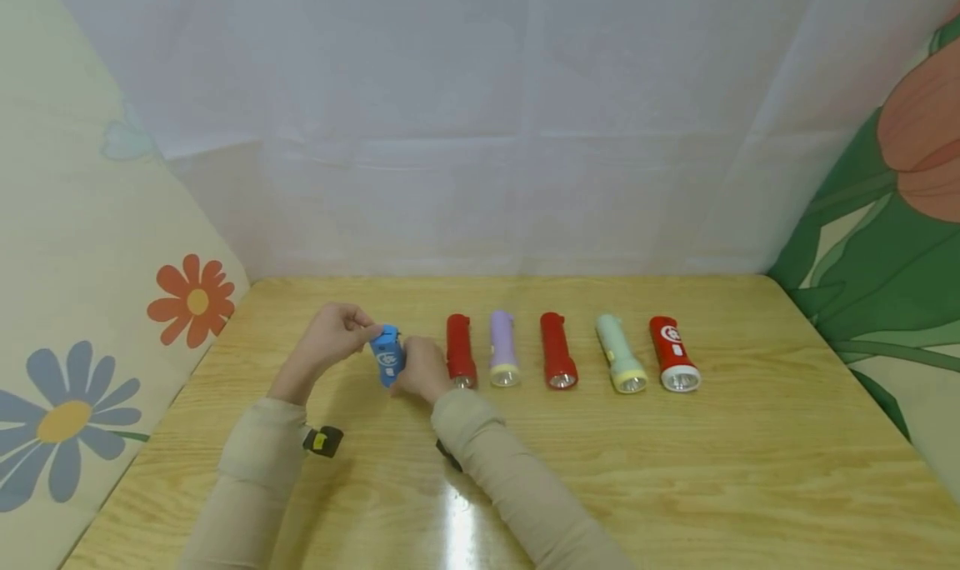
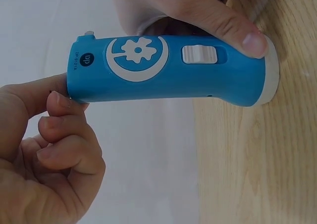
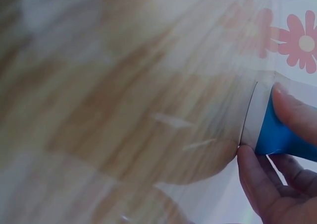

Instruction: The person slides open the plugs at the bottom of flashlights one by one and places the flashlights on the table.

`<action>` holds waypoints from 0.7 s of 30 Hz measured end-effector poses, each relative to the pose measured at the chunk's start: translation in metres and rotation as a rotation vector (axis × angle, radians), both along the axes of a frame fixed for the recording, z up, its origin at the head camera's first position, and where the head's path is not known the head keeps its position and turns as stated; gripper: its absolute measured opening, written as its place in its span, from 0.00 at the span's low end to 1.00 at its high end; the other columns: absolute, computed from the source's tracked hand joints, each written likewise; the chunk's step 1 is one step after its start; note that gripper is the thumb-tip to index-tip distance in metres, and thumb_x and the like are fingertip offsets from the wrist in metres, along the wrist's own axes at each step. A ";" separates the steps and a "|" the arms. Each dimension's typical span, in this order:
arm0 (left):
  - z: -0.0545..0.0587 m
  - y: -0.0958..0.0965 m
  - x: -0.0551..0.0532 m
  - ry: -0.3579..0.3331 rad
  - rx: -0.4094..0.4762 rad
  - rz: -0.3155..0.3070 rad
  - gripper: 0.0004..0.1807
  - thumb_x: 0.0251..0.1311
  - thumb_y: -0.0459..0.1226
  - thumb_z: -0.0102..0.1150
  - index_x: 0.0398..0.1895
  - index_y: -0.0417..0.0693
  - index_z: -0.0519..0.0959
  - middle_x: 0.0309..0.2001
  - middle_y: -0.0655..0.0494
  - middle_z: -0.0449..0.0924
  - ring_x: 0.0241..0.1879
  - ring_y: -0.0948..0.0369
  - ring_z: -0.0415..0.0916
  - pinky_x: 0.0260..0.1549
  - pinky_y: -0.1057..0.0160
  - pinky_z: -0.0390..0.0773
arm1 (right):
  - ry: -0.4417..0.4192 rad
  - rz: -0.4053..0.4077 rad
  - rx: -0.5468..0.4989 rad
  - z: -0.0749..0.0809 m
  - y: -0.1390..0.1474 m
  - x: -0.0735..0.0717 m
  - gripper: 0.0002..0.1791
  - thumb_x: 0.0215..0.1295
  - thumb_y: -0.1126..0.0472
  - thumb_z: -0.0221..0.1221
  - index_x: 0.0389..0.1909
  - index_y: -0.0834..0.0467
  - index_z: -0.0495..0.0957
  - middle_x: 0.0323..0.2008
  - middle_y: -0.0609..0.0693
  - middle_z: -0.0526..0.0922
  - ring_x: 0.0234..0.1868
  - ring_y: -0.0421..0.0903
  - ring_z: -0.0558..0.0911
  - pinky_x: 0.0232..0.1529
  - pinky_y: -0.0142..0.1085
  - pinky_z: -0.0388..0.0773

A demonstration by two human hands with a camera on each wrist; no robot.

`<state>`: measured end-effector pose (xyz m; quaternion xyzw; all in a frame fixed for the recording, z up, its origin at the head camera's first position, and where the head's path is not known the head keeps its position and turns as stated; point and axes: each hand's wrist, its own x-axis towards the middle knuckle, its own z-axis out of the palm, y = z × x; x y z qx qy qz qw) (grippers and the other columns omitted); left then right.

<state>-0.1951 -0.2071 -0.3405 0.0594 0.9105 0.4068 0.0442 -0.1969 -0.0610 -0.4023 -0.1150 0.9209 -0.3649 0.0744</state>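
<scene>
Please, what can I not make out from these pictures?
Lens of blue flashlight: left wrist view, turned away.
Left hand: left wrist view, contact partly hidden behind flashlight's end.
Right hand: left wrist view, cut off by top edge.
Brown streaked surface: right wrist view, blurred.

On the blue flashlight [image 2: 171, 73], near its narrow end, a round black badge [image 2: 86, 59] bore the letters DP, and beside it small print [image 2: 76, 60] (tiny, its digits barely legible) appeared to read DP-9101A.
</scene>
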 end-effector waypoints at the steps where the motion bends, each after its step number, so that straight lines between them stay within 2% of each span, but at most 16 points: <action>1: 0.000 0.000 0.000 -0.001 -0.007 0.005 0.12 0.58 0.38 0.58 0.32 0.35 0.76 0.18 0.51 0.73 0.18 0.60 0.67 0.17 0.64 0.69 | -0.003 0.003 -0.003 0.000 0.000 0.000 0.24 0.31 0.64 0.76 0.33 0.62 0.76 0.27 0.48 0.79 0.30 0.44 0.77 0.37 0.33 0.75; 7: 0.001 0.001 -0.001 -0.010 -0.031 0.012 0.12 0.57 0.39 0.59 0.31 0.36 0.76 0.24 0.45 0.75 0.21 0.57 0.69 0.19 0.64 0.70 | -0.010 0.003 -0.019 -0.001 0.000 0.000 0.24 0.32 0.64 0.75 0.34 0.62 0.77 0.28 0.49 0.80 0.31 0.44 0.78 0.38 0.33 0.76; 16: 0.000 0.004 -0.003 -0.040 -0.048 0.040 0.15 0.56 0.43 0.60 0.32 0.36 0.75 0.22 0.50 0.73 0.22 0.57 0.70 0.21 0.63 0.71 | -0.024 -0.007 -0.036 -0.001 0.000 0.000 0.26 0.32 0.65 0.75 0.38 0.63 0.77 0.30 0.50 0.81 0.33 0.45 0.78 0.39 0.34 0.76; 21: 0.000 0.004 -0.004 -0.062 -0.034 0.052 0.19 0.54 0.46 0.61 0.33 0.36 0.74 0.24 0.48 0.74 0.24 0.55 0.71 0.22 0.63 0.71 | -0.031 -0.009 -0.036 -0.002 0.000 0.000 0.26 0.32 0.65 0.75 0.37 0.63 0.77 0.30 0.50 0.81 0.32 0.45 0.78 0.39 0.34 0.76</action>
